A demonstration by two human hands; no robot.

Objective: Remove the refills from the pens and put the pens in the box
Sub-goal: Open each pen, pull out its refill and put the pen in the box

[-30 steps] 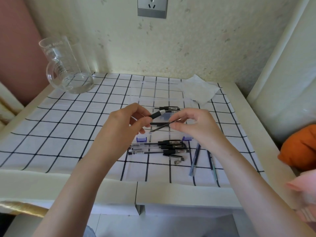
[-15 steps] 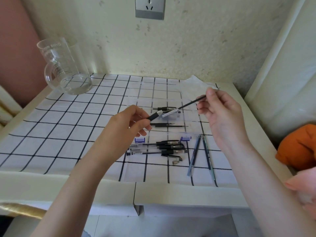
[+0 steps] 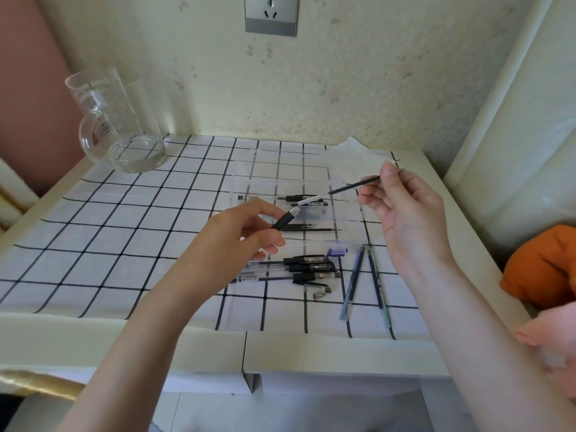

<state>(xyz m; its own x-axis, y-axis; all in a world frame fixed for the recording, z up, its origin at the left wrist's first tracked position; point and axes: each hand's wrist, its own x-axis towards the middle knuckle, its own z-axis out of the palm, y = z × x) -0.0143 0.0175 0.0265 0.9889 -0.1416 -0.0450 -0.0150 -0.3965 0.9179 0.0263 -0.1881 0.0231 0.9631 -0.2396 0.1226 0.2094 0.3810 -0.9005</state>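
Above the clear box (image 3: 299, 213), right-hand fingers (image 3: 388, 176) pinch a thin dark, white-ended refill (image 3: 339, 191); left fingers (image 3: 265, 241) pinch the black-gripped pen (image 3: 285, 220).

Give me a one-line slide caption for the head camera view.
Right hand draws a refill from the pen barrel held by the left hand, above a clear box.

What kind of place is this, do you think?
Probably a home corner, not a workshop: a small white table with a checked cloth, a wall socket on a speckled wall, and a glass mug.
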